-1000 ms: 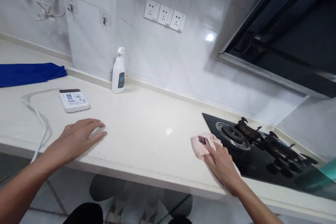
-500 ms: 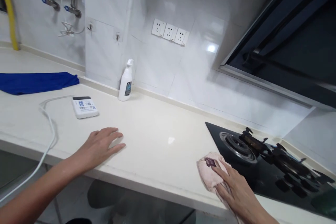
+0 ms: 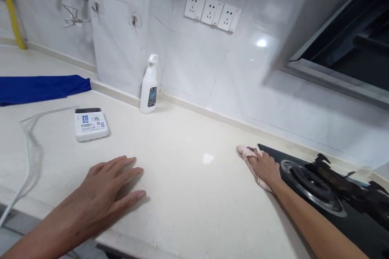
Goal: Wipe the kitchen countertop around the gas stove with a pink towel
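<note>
Along the pale stone tabletop (image 3: 188, 210), the person's right hand (image 3: 264, 168) rests on a crumpled pink cloth (image 3: 246, 152) just beside the edge of a black gas hob (image 3: 349, 226), its fingers (image 3: 258, 158) close together and pressing down on the cloth. The left hand (image 3: 106, 186) lies flat on the stone, holding nothing, its fingers (image 3: 121, 166) spread apart, nearest a white plastic box (image 3: 91, 124) with a pale cord (image 3: 32, 149) beside it. Farther back, a white spray bottle (image 3: 148, 89) stands against the tiled wall (image 3: 188, 60), and a blue cloth (image 3: 39, 89) lies off to the left.
</note>
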{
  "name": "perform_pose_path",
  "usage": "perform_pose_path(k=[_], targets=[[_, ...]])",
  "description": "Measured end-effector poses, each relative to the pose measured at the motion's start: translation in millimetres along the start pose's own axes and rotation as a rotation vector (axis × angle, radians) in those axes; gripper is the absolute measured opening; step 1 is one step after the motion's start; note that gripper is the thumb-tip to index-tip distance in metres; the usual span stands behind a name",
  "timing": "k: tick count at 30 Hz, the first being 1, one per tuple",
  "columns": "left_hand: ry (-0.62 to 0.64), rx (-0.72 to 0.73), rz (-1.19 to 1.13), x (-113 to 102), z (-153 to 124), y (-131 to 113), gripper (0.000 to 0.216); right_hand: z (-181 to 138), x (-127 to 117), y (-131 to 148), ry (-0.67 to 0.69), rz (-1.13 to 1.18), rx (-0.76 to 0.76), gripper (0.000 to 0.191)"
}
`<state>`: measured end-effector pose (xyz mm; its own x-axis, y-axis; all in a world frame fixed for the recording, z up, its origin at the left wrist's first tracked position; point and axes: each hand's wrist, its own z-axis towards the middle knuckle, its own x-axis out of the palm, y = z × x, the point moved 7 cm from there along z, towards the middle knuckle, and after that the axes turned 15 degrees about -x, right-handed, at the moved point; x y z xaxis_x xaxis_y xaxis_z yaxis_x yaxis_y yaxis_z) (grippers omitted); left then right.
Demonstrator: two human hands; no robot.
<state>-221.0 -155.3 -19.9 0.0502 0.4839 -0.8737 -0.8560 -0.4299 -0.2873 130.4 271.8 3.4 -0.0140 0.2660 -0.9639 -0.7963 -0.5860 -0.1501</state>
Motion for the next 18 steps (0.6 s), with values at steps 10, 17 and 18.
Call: perform_pose_path(k=[10,17,18], targets=[[-0.111,0.064,-0.043,-20,-3,-24,0.039,91,-2,56,0.034,0.07,0.075,0.061],[0.005,0.011,-0.038,-21,2,-26,0.042,21,-28,164,0.008,0.087,-0.334,0.053],[0.025,-0.012,-0.039,-22,3,-25,0.043,5,-34,180,0.004,0.097,-0.396,0.053]])
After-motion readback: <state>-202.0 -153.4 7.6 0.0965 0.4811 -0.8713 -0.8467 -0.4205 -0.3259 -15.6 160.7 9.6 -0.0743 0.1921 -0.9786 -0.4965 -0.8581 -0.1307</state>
